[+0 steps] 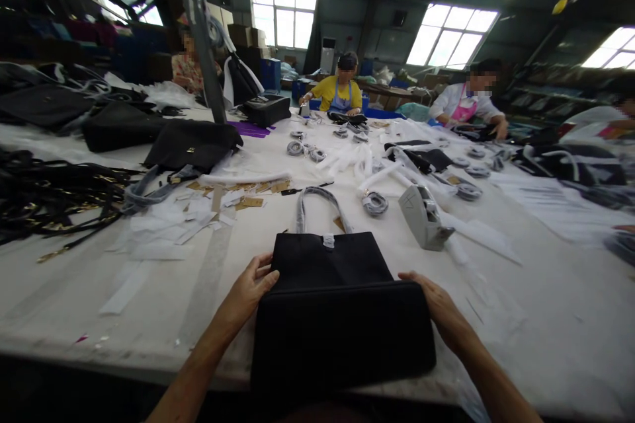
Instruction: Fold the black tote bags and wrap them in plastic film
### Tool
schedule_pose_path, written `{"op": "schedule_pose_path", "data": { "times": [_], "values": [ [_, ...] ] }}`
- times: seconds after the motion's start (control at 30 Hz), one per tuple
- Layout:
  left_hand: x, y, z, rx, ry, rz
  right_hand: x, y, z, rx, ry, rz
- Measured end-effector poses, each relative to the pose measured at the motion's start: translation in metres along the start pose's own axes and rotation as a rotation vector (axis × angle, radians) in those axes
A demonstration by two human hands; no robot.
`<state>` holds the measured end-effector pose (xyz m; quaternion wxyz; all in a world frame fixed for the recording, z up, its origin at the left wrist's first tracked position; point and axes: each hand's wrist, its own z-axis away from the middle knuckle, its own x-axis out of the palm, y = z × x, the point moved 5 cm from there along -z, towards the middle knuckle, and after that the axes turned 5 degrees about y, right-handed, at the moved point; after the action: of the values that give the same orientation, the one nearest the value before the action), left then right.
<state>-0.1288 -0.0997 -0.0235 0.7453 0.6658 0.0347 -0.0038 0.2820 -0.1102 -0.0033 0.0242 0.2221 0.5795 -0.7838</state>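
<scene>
A black handbag (pixel 342 337) lies at the table's front edge, its base toward me and its wrapped handle (pixel 325 201) pointing away. White wrapping covers the small clasp (pixel 328 241) on its flap. My left hand (pixel 255 284) grips the bag's left side, thumb on top and fingers along the edge. On the opposite side, my right hand (pixel 429 294) presses against the right end, with its fingers partly hidden behind the bag. Just beyond the right hand stands a grey tape dispenser (pixel 425 217).
Black straps with gold clips (pixel 64 201) pile up at the left, near more black handbags (pixel 193 144). Paper strips (pixel 163 225) and brown tags (pixel 251 202) lie scattered. A coiled wrapped strap (pixel 375 203) sits mid-table. Several people work across the table, one in a yellow top (pixel 327 91).
</scene>
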Motion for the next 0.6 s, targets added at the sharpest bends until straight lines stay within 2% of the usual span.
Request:
{"op": "schedule_pose_path", "data": {
  "times": [0.13, 0.23, 0.33, 0.43, 0.5, 0.6],
  "values": [
    [0.006, 0.009, -0.009, -0.008, 0.09, -0.029, 0.009, 0.006, -0.002, -0.02, 0.085, -0.036],
    [0.008, 0.015, -0.027, -0.031, 0.103, -0.021, 0.015, 0.011, -0.008, -0.056, 0.107, -0.074],
    [0.001, 0.023, -0.051, -0.014, 0.162, -0.154, 0.017, 0.01, -0.014, -0.092, 0.051, -0.053],
    [-0.011, 0.036, -0.065, 0.081, 0.221, -0.314, 0.007, 0.003, -0.018, -0.087, 0.05, 0.07],
    [-0.012, 0.044, -0.065, 0.154, 0.189, -0.379, -0.004, -0.009, -0.016, -0.12, 0.136, 0.105],
    [0.004, 0.049, -0.054, 0.237, 0.054, -0.475, -0.009, -0.042, 0.0, -0.295, 0.223, 0.155]
  ]
}}
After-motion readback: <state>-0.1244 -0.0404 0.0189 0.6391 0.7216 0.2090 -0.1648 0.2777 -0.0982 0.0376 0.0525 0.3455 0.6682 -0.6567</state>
